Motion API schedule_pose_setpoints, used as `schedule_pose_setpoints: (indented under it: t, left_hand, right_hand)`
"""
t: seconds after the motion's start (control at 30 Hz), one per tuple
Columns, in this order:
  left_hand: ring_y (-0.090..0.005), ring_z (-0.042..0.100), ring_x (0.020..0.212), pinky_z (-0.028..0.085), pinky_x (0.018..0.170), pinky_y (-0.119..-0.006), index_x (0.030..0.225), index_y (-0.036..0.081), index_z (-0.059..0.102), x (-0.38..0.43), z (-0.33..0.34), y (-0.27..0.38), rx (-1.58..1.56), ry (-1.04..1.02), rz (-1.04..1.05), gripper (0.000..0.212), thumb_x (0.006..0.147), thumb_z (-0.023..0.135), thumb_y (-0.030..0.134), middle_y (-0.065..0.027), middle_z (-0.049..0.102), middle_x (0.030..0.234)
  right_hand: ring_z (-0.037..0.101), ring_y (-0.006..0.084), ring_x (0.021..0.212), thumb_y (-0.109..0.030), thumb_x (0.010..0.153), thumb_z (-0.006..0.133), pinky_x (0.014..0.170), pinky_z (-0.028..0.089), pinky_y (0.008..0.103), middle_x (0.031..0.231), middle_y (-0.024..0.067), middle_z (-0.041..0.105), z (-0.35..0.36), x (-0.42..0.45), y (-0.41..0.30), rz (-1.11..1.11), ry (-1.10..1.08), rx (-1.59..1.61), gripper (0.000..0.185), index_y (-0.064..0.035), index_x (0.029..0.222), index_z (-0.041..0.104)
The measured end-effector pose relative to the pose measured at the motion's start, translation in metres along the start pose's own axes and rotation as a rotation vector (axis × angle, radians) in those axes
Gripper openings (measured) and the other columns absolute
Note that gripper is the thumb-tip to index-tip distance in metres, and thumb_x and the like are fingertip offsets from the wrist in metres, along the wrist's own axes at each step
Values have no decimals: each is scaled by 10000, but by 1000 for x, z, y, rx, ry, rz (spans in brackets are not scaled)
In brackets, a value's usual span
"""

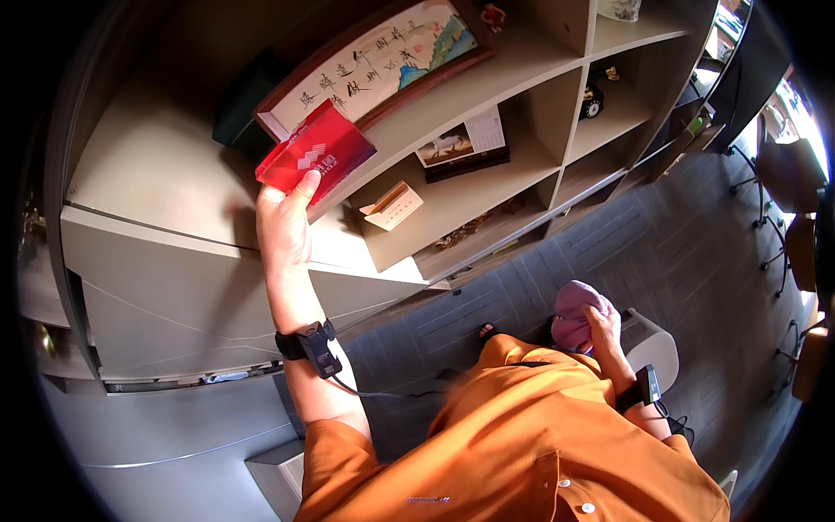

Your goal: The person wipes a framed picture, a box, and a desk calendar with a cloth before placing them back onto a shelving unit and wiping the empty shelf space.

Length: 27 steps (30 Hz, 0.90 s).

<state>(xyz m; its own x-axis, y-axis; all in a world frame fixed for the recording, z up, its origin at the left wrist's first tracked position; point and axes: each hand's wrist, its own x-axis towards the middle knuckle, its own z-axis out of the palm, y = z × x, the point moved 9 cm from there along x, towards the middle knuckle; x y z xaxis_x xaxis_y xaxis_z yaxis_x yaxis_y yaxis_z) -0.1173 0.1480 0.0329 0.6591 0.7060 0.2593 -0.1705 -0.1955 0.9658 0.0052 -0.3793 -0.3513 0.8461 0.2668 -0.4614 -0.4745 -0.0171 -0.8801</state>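
Note:
My left hand (pixel 286 225) is raised over the upper shelf (pixel 143 163), gripping a red, glossy plaque (pixel 342 140) that bears a white logo and writing. The thumb lies across its near face; the fingers behind it are hidden. Just past the plaque leans a wooden-framed picture (pixel 365 72) with brush calligraphy and painted mountains, its lower left part covered by the plaque. A dark green box (pixel 244 98) stands beside the frame. Low by my right side, my right hand (pixel 605 329) holds a bunched purple cloth (pixel 575 310).
On the shelf below are a desk calendar (pixel 463 140) and a small folded card (pixel 394 207). A black rotary telephone (pixel 592 103) sits in a compartment farther right. A pale bin (pixel 655 349) stands by my right forearm. Several wheeled chairs (pixel 790 176) line the right side.

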Motion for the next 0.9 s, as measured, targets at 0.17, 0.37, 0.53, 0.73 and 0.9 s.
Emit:
schedule_pose_setpoints:
  t: [0.17, 0.37, 0.53, 0.73, 0.9]
  left_hand:
    - [-204, 629, 1236, 444, 1129, -366, 1410, -12, 590, 4, -3, 4, 58, -33, 9, 454, 981, 731, 32, -113, 681, 1355]
    - [-203, 607, 1270, 421, 1154, -375, 1427, -14, 569, -1, 3, -2, 5, -51, 50, 478, 977, 724, 29, -122, 657, 1390]
    - [-203, 604, 1266, 418, 1158, -378, 1432, -21, 554, -3, 1, 1, -6, -41, 57, 495, 965, 712, 16, -128, 651, 1387]
    - [-210, 599, 1262, 413, 1160, -381, 1448, -26, 523, -4, -3, -2, -10, -37, 73, 518, 952, 674, -22, -133, 640, 1384]
    - [-214, 590, 1265, 406, 1161, -385, 1424, -32, 529, -7, -10, 0, -23, -19, 99, 497, 941, 640, -47, -136, 633, 1379]
  right_hand:
    - [681, 169, 936, -173, 890, 749, 860, 557, 320, 1043, 72, 727, -4, -1, 0, 3, 38, -41, 349, 13, 1182, 705]
    - [694, 180, 932, -187, 894, 753, 863, 564, 323, 1040, 83, 731, 0, -6, -11, 4, 19, -40, 375, 11, 1208, 694]
    - [698, 181, 948, -199, 900, 763, 868, 565, 327, 1053, 90, 733, -6, 0, 0, 14, 22, -48, 392, 15, 1220, 689]
    - [698, 201, 1033, -189, 915, 729, 949, 559, 343, 1133, 110, 738, -9, 3, 1, 1, 6, -109, 413, 24, 1267, 690]
    - [700, 202, 1027, -180, 918, 731, 947, 561, 338, 1134, 111, 737, -6, -1, -3, 16, 6, -69, 409, 30, 1266, 689]
